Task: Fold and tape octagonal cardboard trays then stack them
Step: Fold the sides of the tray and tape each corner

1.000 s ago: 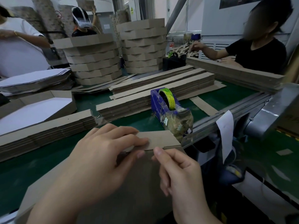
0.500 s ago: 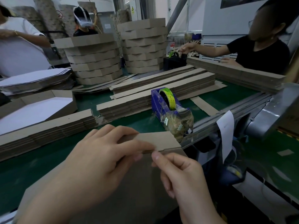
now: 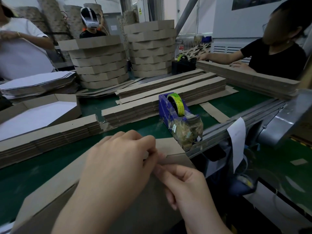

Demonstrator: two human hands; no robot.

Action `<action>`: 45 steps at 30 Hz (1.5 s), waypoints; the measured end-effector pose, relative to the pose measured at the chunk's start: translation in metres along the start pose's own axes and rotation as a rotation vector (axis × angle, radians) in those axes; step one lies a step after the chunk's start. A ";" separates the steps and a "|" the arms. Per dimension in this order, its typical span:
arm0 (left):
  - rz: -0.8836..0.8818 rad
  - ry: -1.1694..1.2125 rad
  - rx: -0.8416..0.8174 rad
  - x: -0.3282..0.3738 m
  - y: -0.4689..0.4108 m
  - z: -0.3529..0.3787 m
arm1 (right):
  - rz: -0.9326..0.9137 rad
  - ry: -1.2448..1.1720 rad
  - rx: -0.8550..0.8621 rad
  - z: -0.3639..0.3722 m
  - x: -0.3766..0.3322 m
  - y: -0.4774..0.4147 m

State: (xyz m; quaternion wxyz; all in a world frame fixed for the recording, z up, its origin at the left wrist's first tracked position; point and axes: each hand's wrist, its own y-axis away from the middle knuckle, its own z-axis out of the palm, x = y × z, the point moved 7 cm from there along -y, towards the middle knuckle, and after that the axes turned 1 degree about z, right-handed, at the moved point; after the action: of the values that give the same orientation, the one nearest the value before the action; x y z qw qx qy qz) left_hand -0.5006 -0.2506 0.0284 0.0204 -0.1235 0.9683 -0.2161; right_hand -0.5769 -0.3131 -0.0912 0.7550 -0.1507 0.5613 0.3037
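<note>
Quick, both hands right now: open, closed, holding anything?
Left hand: closed, fingers pinching the cardboard tray at its flap edge.
Right hand: closed, fingers pinching the same tray edge just below the left.

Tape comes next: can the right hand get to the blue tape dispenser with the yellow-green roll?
Probably yes. The blue tape dispenser stands just beyond the right hand with nothing between them, but that hand's grip is on the brown cardboard piece and must let go first.
</note>
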 end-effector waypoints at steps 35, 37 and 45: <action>0.116 -0.020 -0.054 -0.009 0.005 -0.006 | -0.138 0.245 -0.268 -0.007 -0.054 -0.049; 0.110 -0.013 -0.058 -0.011 0.004 -0.002 | -0.154 0.248 -0.289 -0.002 -0.054 -0.048; 0.064 -0.016 -0.033 -0.019 0.006 -0.001 | -0.467 0.604 0.230 -0.053 -0.093 -0.085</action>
State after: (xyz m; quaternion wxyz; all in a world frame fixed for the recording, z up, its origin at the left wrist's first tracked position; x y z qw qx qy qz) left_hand -0.4839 -0.2399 0.0264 0.0332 -0.0943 0.9751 -0.1981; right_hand -0.5808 -0.4356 -0.0302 0.6167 -0.2713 0.7390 0.0010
